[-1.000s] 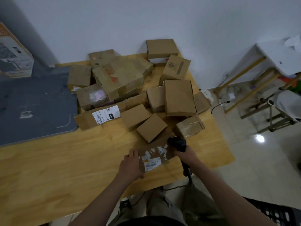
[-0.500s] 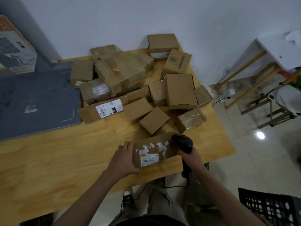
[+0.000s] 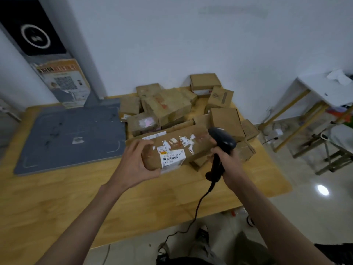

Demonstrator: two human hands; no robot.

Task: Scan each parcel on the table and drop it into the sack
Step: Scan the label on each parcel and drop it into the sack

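One wooden worktop point(image 3: 57, 203) fills most of the view, set against a white wall. On its left part lies a grey mat point(image 3: 72, 136), and behind that mat a printed box point(image 3: 65, 83) leans upright. At the far right end of the worktop sits a heap of brown cardboard boxes point(image 3: 172, 106), packed close and touching one another. Above the near edge of that heap, lifted off the wood, is the parcel point(image 3: 177, 148), a long brown carton with a white barcode label and torn sticker scraps facing up. The left hand point(image 3: 133, 165) grips its left end, fingers curled over the top and thumb under the near side. The right hand point(image 3: 227, 161) is wrapped round the handle of a black scanner point(image 3: 221, 142), whose head is just beside the parcel's right end; whether they touch I cannot tell. A black cable point(image 3: 198, 207) hangs from the handle past the worktop edge.
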